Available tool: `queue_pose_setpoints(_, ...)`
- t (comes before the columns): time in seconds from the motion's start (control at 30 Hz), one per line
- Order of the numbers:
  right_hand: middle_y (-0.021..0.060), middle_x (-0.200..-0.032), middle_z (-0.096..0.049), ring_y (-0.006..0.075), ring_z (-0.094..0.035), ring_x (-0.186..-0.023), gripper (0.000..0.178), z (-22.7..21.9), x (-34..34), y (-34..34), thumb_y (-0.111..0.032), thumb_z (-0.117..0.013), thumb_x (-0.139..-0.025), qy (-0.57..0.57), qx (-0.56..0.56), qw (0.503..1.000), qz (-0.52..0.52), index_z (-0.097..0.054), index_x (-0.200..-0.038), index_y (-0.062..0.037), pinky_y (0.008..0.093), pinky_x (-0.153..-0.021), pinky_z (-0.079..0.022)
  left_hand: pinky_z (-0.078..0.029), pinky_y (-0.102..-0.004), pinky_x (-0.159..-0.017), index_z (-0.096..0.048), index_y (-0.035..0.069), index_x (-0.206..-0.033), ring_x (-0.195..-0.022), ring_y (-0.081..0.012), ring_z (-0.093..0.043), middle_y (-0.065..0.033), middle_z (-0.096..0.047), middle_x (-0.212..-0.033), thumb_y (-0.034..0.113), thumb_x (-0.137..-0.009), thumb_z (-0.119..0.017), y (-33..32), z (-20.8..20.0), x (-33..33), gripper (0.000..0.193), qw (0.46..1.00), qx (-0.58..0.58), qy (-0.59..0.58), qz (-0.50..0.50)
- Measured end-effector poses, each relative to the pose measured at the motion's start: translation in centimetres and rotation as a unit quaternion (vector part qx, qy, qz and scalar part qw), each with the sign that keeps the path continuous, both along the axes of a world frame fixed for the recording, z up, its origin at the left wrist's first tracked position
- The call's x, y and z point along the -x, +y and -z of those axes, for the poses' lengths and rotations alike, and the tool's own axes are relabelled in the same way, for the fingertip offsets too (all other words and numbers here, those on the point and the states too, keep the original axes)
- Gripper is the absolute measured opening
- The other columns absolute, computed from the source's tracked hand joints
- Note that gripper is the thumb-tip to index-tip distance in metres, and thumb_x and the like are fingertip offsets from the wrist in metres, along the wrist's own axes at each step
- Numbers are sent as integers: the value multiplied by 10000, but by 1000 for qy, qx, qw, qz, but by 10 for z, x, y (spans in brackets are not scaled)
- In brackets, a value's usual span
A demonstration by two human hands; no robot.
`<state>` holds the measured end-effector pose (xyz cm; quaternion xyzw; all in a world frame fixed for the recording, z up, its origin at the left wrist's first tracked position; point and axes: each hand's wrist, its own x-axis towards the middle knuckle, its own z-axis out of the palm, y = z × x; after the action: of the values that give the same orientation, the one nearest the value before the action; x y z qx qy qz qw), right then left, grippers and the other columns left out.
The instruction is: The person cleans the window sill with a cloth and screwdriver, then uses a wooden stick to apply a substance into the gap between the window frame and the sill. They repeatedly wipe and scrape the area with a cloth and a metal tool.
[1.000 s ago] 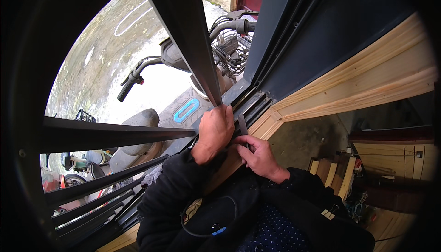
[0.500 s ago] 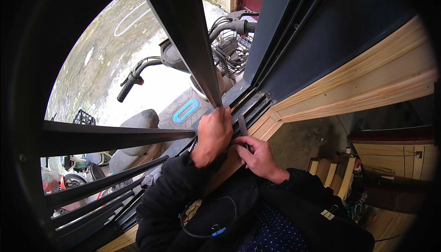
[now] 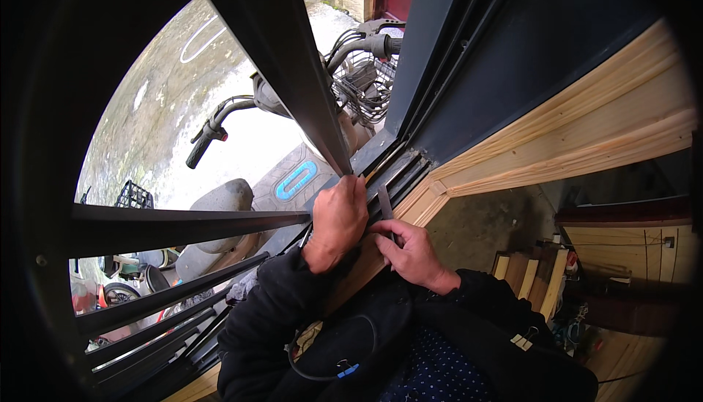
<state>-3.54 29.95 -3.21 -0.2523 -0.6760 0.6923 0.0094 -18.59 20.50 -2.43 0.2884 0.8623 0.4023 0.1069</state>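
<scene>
My left hand point(image 3: 339, 215) is closed at the lower end of a dark metal upright point(image 3: 293, 80), just above the window track. Its fingertips are curled out of sight, so whatever is in them is hidden. Between the thumb and fingers of my right hand point(image 3: 411, 253) is a narrow flat grey metal strip point(image 3: 386, 203). The strip stands out past the fingers toward the dark sill track point(image 3: 399, 171), beside the wooden trim point(image 3: 425, 204). Both hands are close together over the track, the right one slightly nearer to me.
Dark horizontal bars point(image 3: 190, 226) cross on the left. Outside, a scooter point(image 3: 274, 98) with a wire basket point(image 3: 370, 83) stands close to the opening. A broad wooden frame point(image 3: 556, 124) runs off to the right. Stacked timber pieces point(image 3: 531, 277) are on the floor inside.
The dark upright and the scene outside have shifted a little to the left in view. Both hands keep nearly the same place and the same hold.
</scene>
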Motion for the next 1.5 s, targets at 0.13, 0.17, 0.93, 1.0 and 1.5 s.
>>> queue_pose_setpoints(0.13, 93, -891, -737, 110, -651, -729, 237, 0, 0, 0, -134, -681, -976, 0, 8, 1000, 1, -728, -1156, 13, 276, -677, -533, -503, -478, -619, -648, -50, -870, -753, -495, -641, -292, -614, -768, 102, -994, -618, -1, -1, -1, 198, 1000, -20, 5, -3)
queue_pose_setpoints(0.17, 94, -892, -737, 110, -651, -730, 237, 0, 0, 0, -133, -680, -975, 4, 4, 1000, 2, -729, -1155, 13, 276, -678, -534, -505, -475, -618, -650, -50, -877, -751, -493, -644, -292, -615, -770, 101, -994, -619, -2, -1, -1, 193, 1000, -23, 4, -2)
queue_pose_setpoints(0.93, 107, -911, -750, 127, -672, -755, 238, 2, -1, -2, -127, -676, -967, 3, -15, 1000, 10, -733, -1155, 8, 286, -700, -544, -508, -459, -621, -668, -37, -890, -747, -477, -652, -279, -632, -771, 117, -999, -636, -5, 1, 1, 192, 999, -42, 15, 3)
queue_pose_setpoints(1.0, 109, -915, -750, 127, -674, -760, 239, 3, -1, -3, -126, -675, -967, 7, -13, 1000, 12, -733, -1156, 9, 286, -702, -544, -510, -494, -646, -660, -31, -882, -770, -490, -651, -285, -641, -784, 130, -1003, -624, -6, -1, 2, 204, 1000, -26, -9, 1)
queue_pose_setpoints(1.5, 109, -925, -750, 126, -666, -757, 242, 2, 0, -3, -125, -677, -963, 10, -17, 1000, 14, -729, -1152, 17, 283, -701, -540, -514, -472, -651, -661, -58, -850, -759, -485, -654, -282, -638, -767, 160, -1013, -605, 1, 2, 3, 278, 999, -25, -28, -3)
